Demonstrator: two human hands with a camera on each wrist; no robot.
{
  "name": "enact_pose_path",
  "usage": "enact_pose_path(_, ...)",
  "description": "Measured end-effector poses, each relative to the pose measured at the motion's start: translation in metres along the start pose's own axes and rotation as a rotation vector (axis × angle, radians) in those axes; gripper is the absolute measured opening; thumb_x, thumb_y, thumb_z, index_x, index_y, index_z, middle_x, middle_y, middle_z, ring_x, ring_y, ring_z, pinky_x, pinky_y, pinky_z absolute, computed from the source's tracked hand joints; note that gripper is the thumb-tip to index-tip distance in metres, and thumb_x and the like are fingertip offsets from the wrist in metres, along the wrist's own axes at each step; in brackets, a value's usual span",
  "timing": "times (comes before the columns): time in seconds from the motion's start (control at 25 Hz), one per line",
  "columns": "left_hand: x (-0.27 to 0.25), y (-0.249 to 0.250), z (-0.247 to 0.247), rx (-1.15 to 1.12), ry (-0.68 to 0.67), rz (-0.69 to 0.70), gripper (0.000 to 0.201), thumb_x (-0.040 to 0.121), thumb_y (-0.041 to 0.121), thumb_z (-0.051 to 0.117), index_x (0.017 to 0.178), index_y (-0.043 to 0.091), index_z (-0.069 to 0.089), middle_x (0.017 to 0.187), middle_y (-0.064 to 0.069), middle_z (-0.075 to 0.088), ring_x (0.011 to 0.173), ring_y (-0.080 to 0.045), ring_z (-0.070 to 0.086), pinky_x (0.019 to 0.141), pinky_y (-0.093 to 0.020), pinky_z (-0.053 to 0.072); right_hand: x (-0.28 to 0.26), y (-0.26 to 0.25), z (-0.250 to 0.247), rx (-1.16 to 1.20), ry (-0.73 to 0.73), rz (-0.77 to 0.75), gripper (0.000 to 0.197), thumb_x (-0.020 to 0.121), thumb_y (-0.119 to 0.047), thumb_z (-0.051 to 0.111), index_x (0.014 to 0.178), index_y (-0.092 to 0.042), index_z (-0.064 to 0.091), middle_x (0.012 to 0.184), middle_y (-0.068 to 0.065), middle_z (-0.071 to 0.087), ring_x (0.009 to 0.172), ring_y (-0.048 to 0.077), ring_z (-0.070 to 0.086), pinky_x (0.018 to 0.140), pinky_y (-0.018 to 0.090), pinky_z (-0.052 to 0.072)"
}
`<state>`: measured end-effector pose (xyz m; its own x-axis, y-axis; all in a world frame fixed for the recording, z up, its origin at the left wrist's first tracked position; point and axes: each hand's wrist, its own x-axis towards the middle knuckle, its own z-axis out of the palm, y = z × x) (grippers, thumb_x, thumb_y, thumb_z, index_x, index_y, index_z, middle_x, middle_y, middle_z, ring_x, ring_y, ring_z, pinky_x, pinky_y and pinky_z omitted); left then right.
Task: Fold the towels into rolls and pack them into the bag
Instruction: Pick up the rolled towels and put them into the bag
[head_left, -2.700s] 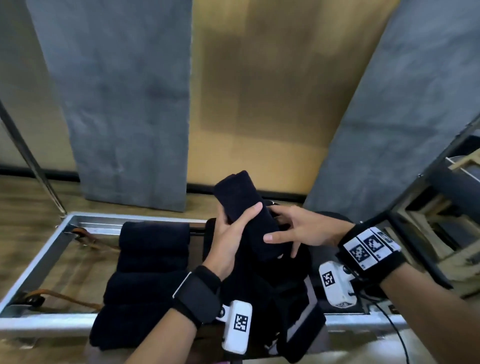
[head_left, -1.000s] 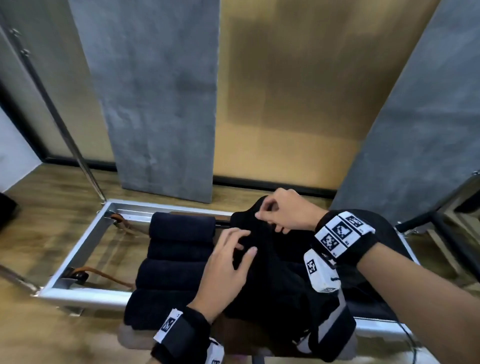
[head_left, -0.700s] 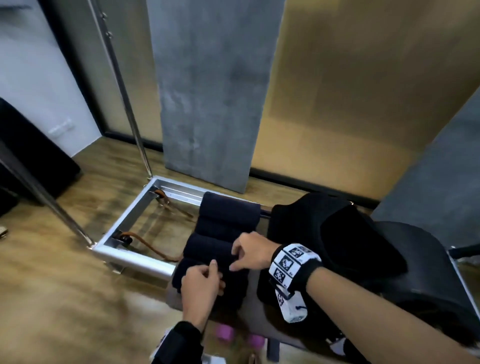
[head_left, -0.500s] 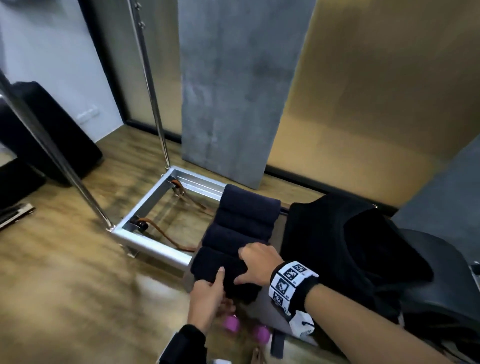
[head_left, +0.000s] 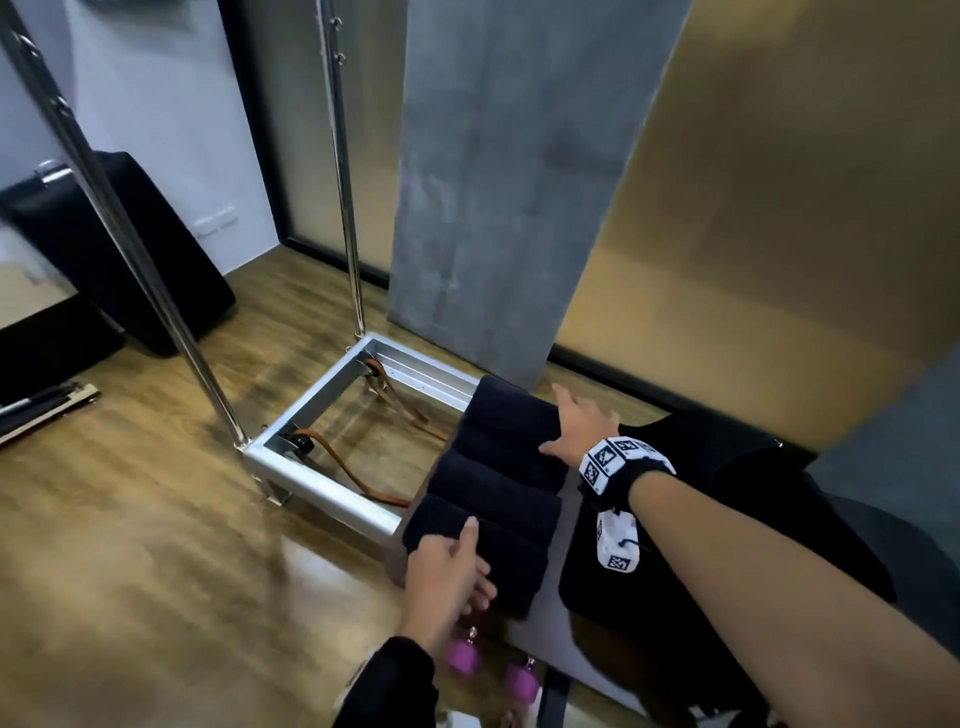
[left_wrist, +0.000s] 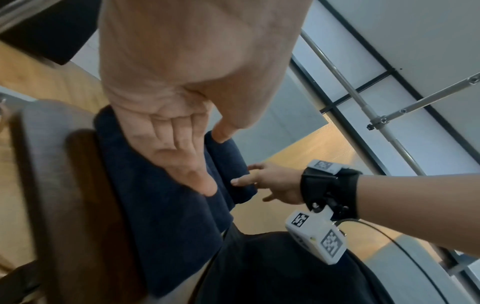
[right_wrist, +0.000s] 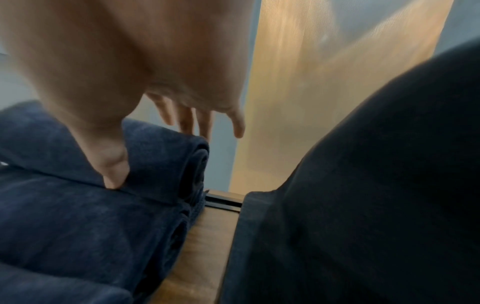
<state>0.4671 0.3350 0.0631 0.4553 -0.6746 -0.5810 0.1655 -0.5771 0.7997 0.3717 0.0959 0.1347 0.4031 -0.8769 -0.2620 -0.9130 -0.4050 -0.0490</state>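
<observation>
Several dark navy rolled towels lie side by side in a row on a padded bench. My left hand rests on the nearest roll, with straight fingers over its end and the thumb on top. My right hand lies spread on the farthest roll, with the thumb pressed into the crease between two rolls. The black bag sits slumped to the right of the row, under my right forearm. What is inside the bag is hidden.
An aluminium frame with brown straps lies on the wooden floor to the left of the towels. Metal poles rise from it. A grey panel stands behind. Pink objects sit below my left hand.
Both hands left the bag and moved left to the row of rolls. My right hand then slid from the near rolls to the farthest one. The head view swung left.
</observation>
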Motion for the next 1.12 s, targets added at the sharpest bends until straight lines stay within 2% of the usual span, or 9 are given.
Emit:
enact_pose_path(0.2, 0.027, 0.053, 0.023, -0.268, -0.035, 0.163, 0.043, 0.106, 0.044, 0.059, 0.102, 0.003, 0.070, 0.085, -0.014, 0.079, 0.076, -0.025, 0.079, 0.056, -0.032, 0.061, 0.005, 0.006, 0.001, 0.011, 0.046, -0.062, 0.044, 0.083, -0.042, 0.076, 0.115, -0.019, 0.058, 0.118, 0.005, 0.069, 0.109, 0.031, 0.065, 0.087, 0.040, 0.050)
enact_pose_path(0.36, 0.036, 0.100, 0.045, -0.527, -0.193, 0.101, 0.038, 0.101, 0.047, 0.068, 0.114, 0.011, 0.068, 0.118, -0.016, 0.074, 0.111, -0.026, 0.074, 0.088, -0.040, 0.065, -0.015, 0.005, -0.020, 0.211, 0.098, -0.140, 0.035, 0.073, -0.049, 0.071, 0.094, -0.022, 0.065, 0.097, 0.004, 0.074, 0.094, 0.033, 0.069, 0.074, 0.036, 0.050)
enact_pose_path(0.52, 0.031, 0.137, 0.063, -0.710, -0.285, 0.099, 0.053, 0.092, 0.057, 0.073, 0.124, 0.015, 0.075, 0.121, -0.012, 0.078, 0.114, -0.031, 0.074, 0.094, -0.051, 0.062, -0.052, 0.019, -0.047, 0.252, 0.161, -0.286, 0.037, 0.067, -0.054, 0.065, 0.090, -0.025, 0.062, 0.089, -0.002, 0.072, 0.087, 0.029, 0.068, 0.065, 0.034, 0.043)
enact_pose_path(0.6, 0.026, 0.147, 0.072, -0.716, -0.304, 0.110, 0.059, 0.090, 0.056, 0.076, 0.132, 0.015, 0.070, 0.123, -0.011, 0.077, 0.114, -0.032, 0.074, 0.086, -0.048, 0.064, -0.070, 0.035, -0.064, 0.319, 0.180, -0.319, 0.042, 0.069, -0.062, 0.067, 0.092, -0.027, 0.062, 0.089, -0.006, 0.069, 0.086, 0.022, 0.066, 0.068, 0.035, 0.045)
enact_pose_path(0.72, 0.009, 0.164, 0.096, -0.697, -0.404, 0.143, 0.065, 0.090, 0.051, 0.077, 0.140, 0.012, 0.064, 0.130, -0.016, 0.074, 0.122, -0.037, 0.070, 0.090, -0.049, 0.062, -0.093, 0.078, -0.088, 0.537, 0.207, -0.302, 0.047, 0.083, -0.067, 0.071, 0.103, -0.025, 0.063, 0.111, -0.007, 0.061, 0.103, 0.008, 0.060, 0.093, 0.025, 0.047)
enact_pose_path(0.8, -0.004, 0.175, 0.118, -0.687, -0.511, 0.193, 0.065, 0.092, 0.046, 0.076, 0.143, 0.010, 0.061, 0.133, -0.016, 0.072, 0.127, -0.037, 0.067, 0.091, -0.048, 0.060, -0.109, 0.113, -0.103, 0.745, 0.099, -0.234, 0.048, 0.088, -0.059, 0.074, 0.117, -0.024, 0.058, 0.123, -0.005, 0.063, 0.117, 0.011, 0.062, 0.105, 0.031, 0.049)
enact_pose_path(0.88, -0.016, 0.182, 0.140, -0.686, -0.590, 0.236, 0.067, 0.090, 0.039, 0.080, 0.146, 0.009, 0.057, 0.135, -0.015, 0.071, 0.128, -0.034, 0.067, 0.096, -0.049, 0.059, -0.124, 0.148, -0.115, 0.984, -0.125, -0.147, 0.068, 0.085, -0.054, 0.080, 0.140, -0.033, 0.045, 0.132, -0.008, 0.066, 0.118, 0.016, 0.069, 0.100, 0.044, 0.058)
enact_pose_path(0.96, -0.027, 0.184, 0.165, -0.645, -0.650, 0.254, 0.069, 0.084, 0.033, 0.087, 0.144, 0.012, 0.058, 0.133, -0.012, 0.073, 0.124, -0.031, 0.070, 0.103, -0.050, 0.056, -0.140, 0.182, -0.123, 1.035, -0.269, -0.092, 0.082, 0.085, -0.043, 0.083, 0.152, -0.044, 0.035, 0.138, -0.007, 0.065, 0.119, 0.017, 0.070, 0.096, 0.051, 0.061)
enact_pose_path(1.12, -0.041, 0.175, 0.204, -0.376, -0.727, 0.415, 0.063, 0.077, 0.040, 0.093, 0.132, 0.024, 0.066, 0.128, -0.003, 0.076, 0.117, -0.020, 0.073, 0.102, -0.044, 0.058, -0.155, 0.232, -0.119, 0.872, -0.415, -0.091, 0.050, 0.096, -0.017, 0.075, 0.142, -0.012, 0.056, 0.133, 0.015, 0.069, 0.117, 0.038, 0.070, 0.092, 0.058, 0.060)
